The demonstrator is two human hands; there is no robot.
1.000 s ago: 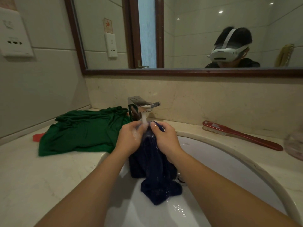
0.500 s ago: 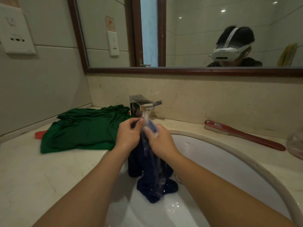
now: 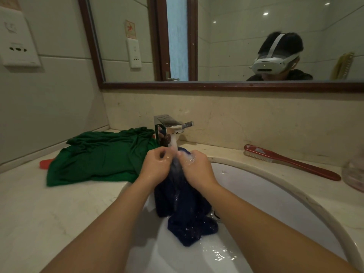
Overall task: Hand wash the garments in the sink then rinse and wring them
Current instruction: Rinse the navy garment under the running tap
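Note:
A wet dark blue garment [image 3: 185, 209] hangs down into the white sink [image 3: 275, 194] under the running chrome tap [image 3: 167, 128]. My left hand [image 3: 155, 166] grips its upper part on the left, fingers curled. My right hand [image 3: 195, 166] grips the cloth on the right, close beside the left. Water streams between the two hands onto the cloth. The garment's lower end lies bunched on the basin floor. A green garment [image 3: 98, 158] lies spread on the counter left of the tap.
A red scrubbing brush [image 3: 291, 162] lies on the counter behind the sink at the right. A clear container [image 3: 354, 174] sits at the right edge. Something red [image 3: 45, 163] pokes out from under the green garment. A mirror [image 3: 236, 36] hangs above.
Both hands have shifted slightly on the blue cloth under the stream, rubbing it together. The cloth's lower end has bunched further down in the basin.

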